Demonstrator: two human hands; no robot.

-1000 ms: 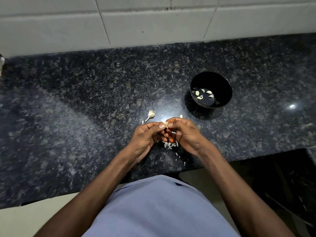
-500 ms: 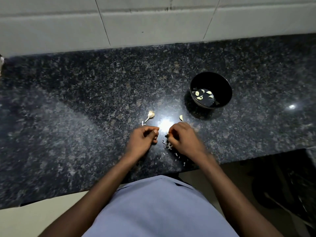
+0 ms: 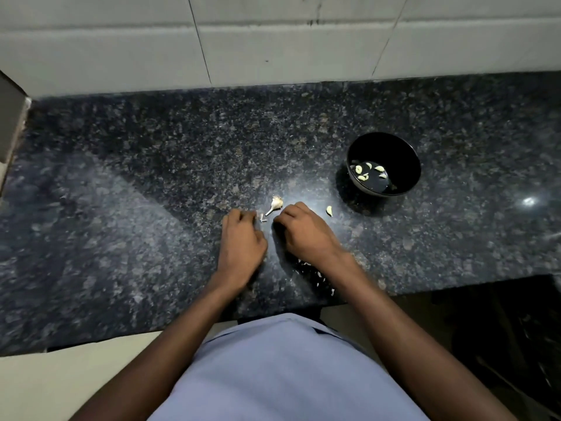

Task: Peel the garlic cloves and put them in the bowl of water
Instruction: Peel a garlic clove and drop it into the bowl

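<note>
On the dark granite counter my left hand (image 3: 241,238) and my right hand (image 3: 303,229) lie side by side, knuckles up and fingers curled under. Whatever is inside either hand is hidden. A garlic stem with its root end (image 3: 276,204) lies just beyond the gap between them. Small skin bits (image 3: 262,217) sit at my left fingertips. One loose clove (image 3: 329,210) lies right of my right hand. The black bowl (image 3: 416,165) stands farther right and back, with several peeled cloves (image 3: 364,173) floating in its water.
Scraps of garlic skin (image 3: 315,273) are scattered near the counter's front edge (image 3: 455,288), under my right wrist. A tiled wall (image 3: 273,50) closes the back of the counter. A wall corner (image 3: 10,123) juts in at the far left.
My hands, joined on a clove a second ago, came apart and dropped to the counter. Both have since slid forward toward the garlic stem.
</note>
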